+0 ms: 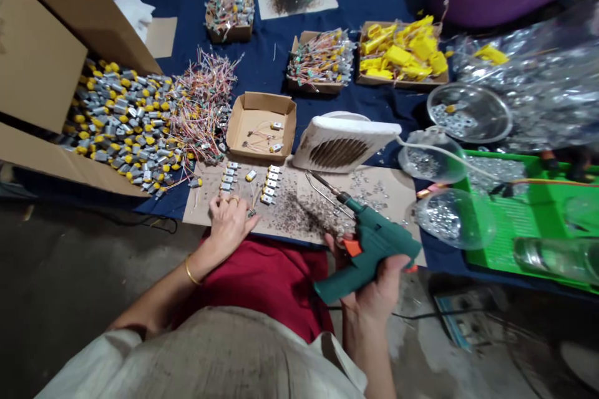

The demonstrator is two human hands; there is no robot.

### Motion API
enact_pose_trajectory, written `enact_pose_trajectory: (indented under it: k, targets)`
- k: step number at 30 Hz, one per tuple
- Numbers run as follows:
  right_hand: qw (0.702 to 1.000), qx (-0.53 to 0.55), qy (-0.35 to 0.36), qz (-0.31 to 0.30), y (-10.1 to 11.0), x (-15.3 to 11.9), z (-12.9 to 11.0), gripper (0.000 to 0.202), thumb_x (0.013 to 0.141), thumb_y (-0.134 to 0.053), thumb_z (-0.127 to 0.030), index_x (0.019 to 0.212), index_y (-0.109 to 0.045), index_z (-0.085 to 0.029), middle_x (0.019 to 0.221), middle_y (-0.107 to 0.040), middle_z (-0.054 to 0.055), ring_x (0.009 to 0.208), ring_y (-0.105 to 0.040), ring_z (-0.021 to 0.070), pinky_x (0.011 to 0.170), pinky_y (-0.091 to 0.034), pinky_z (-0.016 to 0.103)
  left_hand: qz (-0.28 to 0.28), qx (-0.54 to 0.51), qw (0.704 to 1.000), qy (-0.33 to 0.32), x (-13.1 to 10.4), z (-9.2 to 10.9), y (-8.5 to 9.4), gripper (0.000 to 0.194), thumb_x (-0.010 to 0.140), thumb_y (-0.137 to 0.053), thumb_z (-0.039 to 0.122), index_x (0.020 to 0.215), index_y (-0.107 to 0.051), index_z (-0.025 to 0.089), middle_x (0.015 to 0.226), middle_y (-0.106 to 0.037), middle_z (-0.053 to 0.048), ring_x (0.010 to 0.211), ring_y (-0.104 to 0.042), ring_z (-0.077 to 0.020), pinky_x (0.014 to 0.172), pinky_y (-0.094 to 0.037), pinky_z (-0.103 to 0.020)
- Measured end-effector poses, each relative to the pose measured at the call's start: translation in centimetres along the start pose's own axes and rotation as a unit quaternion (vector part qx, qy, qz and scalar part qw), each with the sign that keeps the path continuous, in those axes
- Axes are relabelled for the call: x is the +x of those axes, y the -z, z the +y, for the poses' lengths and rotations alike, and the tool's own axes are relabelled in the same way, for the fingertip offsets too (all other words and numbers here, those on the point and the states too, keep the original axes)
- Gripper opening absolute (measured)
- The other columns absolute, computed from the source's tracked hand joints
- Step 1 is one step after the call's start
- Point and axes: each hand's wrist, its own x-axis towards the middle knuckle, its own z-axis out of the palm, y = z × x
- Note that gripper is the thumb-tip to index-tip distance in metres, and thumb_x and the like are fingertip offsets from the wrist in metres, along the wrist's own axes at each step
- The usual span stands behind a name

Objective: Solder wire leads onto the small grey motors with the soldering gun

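My right hand (pixel 374 290) grips a green soldering gun (pixel 367 249) with an orange trigger; its metal tip points up-left over a cardboard work sheet (pixel 397 190). My left hand (pixel 228 219) rests on the sheet's near left edge, fingers curled, touching small wires beside two short rows of little grey motors (pixel 270 184). A single yellow-capped motor (pixel 251 175) lies between the rows. Dark solder debris (pixel 304 217) is scattered on the sheet between my hands.
A big cardboard box (pixel 42 68) spills grey-and-yellow motors (pixel 121 124) at left, beside a wire heap (pixel 201 103). A small open box (pixel 261 124), a white fan (pixel 344 142), boxes of wired parts (pixel 321 59) and yellow pieces (pixel 402 50), clear bowls (pixel 468 113) and a green tray (pixel 524 224) surround the sheet.
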Motion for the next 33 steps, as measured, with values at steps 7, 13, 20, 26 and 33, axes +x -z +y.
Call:
enact_pose_trajectory:
  k: [7,13,20,26,33]
  targets:
    - [1.000,0.005,-0.013,0.012,0.2,-0.7,0.3,0.065,0.060,-0.079,-0.065,0.108,-0.066,-0.022,0.082,-0.074,-0.003,0.075,-0.072,0.0179,0.083,-0.062,0.042,-0.040,-0.117,0.989,0.078,1.2,-1.9,3.3,0.019,0.087,-0.060,0.037,0.082,-0.069,0.022,0.086,-0.072,-0.003,0.094,-0.059,-0.0247,0.091,-0.030,-0.044]
    - [1.000,0.015,0.004,0.017,0.5,-0.3,-0.6,0.066,0.057,-0.080,-0.066,0.104,-0.067,-0.021,0.078,-0.074,-0.002,0.070,-0.072,0.0180,0.077,-0.063,0.041,0.008,-0.138,0.989,0.049,4.5,-1.6,8.3,0.019,0.085,-0.060,0.038,0.078,-0.069,0.022,0.086,-0.072,-0.001,0.092,-0.058,-0.0221,0.093,-0.032,-0.041]
    - [0.999,0.020,0.017,0.036,2.1,-0.7,-1.5,0.064,0.059,-0.077,-0.068,0.102,-0.068,-0.022,0.081,-0.074,-0.001,0.070,-0.071,0.0183,0.067,-0.064,0.040,-0.019,-0.152,0.986,-0.062,6.4,2.3,11.4,0.019,0.082,-0.061,0.035,0.072,-0.068,0.020,0.073,-0.068,0.000,0.080,-0.056,-0.0186,0.089,-0.034,-0.040]
    - [0.999,0.009,0.022,0.043,3.7,-0.5,-1.6,0.059,0.063,-0.073,-0.069,0.100,-0.070,-0.024,0.080,-0.073,-0.001,0.071,-0.070,0.0191,0.065,-0.064,0.038,-0.089,-0.166,0.972,-0.143,5.7,3.4,9.2,0.020,0.085,-0.059,0.039,0.078,-0.067,0.022,0.080,-0.069,0.000,0.083,-0.056,-0.0184,0.091,-0.032,-0.040]
    - [0.999,0.003,0.030,0.039,3.5,-0.5,-1.5,0.061,0.064,-0.073,-0.069,0.106,-0.068,-0.024,0.081,-0.073,-0.001,0.071,-0.071,0.0184,0.066,-0.064,0.037,-0.125,-0.106,0.974,-0.156,1.9,-0.5,3.7,0.020,0.089,-0.055,0.038,0.084,-0.066,0.022,0.085,-0.069,-0.002,0.097,-0.054,-0.0219,0.098,-0.026,-0.043]
